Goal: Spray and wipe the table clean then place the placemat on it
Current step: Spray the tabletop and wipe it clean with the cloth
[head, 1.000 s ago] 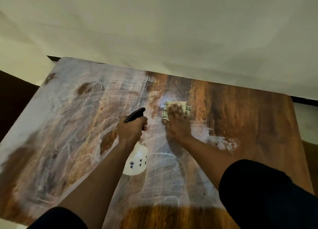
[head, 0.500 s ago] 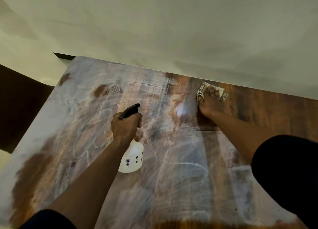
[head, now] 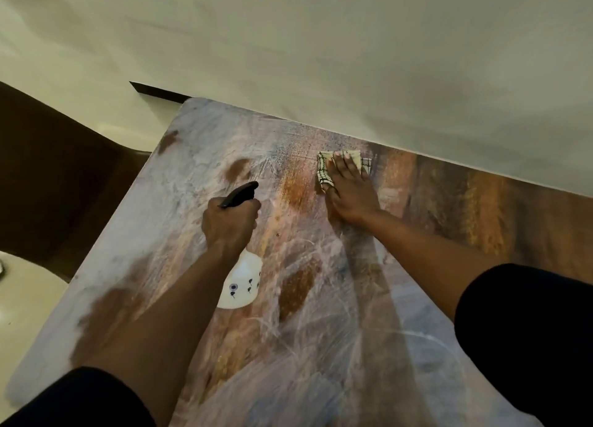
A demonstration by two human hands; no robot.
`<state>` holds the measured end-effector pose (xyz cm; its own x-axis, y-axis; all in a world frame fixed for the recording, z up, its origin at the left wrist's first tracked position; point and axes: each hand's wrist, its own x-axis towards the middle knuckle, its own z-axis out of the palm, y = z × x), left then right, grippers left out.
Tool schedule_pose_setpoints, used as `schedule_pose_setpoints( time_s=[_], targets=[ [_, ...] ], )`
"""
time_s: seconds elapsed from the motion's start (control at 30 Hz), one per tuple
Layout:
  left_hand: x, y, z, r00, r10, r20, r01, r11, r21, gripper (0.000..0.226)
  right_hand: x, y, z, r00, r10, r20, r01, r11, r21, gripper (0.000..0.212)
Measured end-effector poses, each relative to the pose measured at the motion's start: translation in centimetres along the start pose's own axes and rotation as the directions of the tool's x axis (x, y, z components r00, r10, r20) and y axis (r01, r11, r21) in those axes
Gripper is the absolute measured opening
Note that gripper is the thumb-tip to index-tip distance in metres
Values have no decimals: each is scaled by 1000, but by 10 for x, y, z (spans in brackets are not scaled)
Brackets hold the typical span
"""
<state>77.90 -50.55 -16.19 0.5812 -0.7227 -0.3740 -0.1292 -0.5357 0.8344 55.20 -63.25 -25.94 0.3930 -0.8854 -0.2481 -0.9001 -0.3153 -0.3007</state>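
A wooden table (head: 465, 202) fills the view, its left and middle smeared with whitish streaks. My left hand (head: 229, 222) grips the black trigger head of a white spray bottle (head: 240, 285) and holds it over the table's left-middle. My right hand (head: 349, 192) lies flat, fingers straight, and presses a cream checked cloth (head: 324, 169) onto the wood close to the far edge. Most of the cloth is hidden under my fingers. No placemat is in view.
A pale wall (head: 321, 41) runs directly behind the table's far edge. A dark wooden piece (head: 48, 176) stands off the table's left side, with light floor (head: 25, 298) below it. The table's right part shows bare brown wood.
My right hand has slid the cloth from the table's middle up to the far edge, then leftward along it. The left hand stays on the bottle. The view has shifted right.
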Motion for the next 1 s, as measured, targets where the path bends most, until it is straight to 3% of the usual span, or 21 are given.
schedule_pose_setpoints(
  time_s=[0.07,0.2,0.3,0.4,0.53,0.63,0.73,0.87,1.0],
  targets=[
    [11,3,-7,1000,-14,-11,13,1000,-10,32,2,16,-3,998,53,-31,-53,999,0,64],
    [34,9,-17,999,-49,-19,48,998,-39,23,13,59,-24,879,464,-105,-456,885,95,64],
    [48,11,-20,999,-49,-9,48,998,-43,20,29,64,-29,835,545,-79,-532,835,139,65],
    [59,10,-21,999,-52,-4,52,998,-26,28,47,27,-23,881,460,-114,-449,887,110,65],
    [69,9,-27,997,-68,25,70,996,-52,42,81,-56,-5,976,189,-110,-182,981,66,67],
    [70,9,-35,998,-49,29,51,995,-83,21,103,-118,10,999,-32,-25,33,999,28,68],
    [71,14,-39,998,-59,4,59,993,-100,16,104,-156,23,982,-184,48,184,983,-1,68],
    [67,18,-37,998,-54,13,55,993,-103,12,92,-142,24,986,-164,19,163,986,21,66],
    [60,16,-27,997,-28,67,35,994,-101,25,51,-81,18,993,68,-97,-57,992,111,65]
  ],
)
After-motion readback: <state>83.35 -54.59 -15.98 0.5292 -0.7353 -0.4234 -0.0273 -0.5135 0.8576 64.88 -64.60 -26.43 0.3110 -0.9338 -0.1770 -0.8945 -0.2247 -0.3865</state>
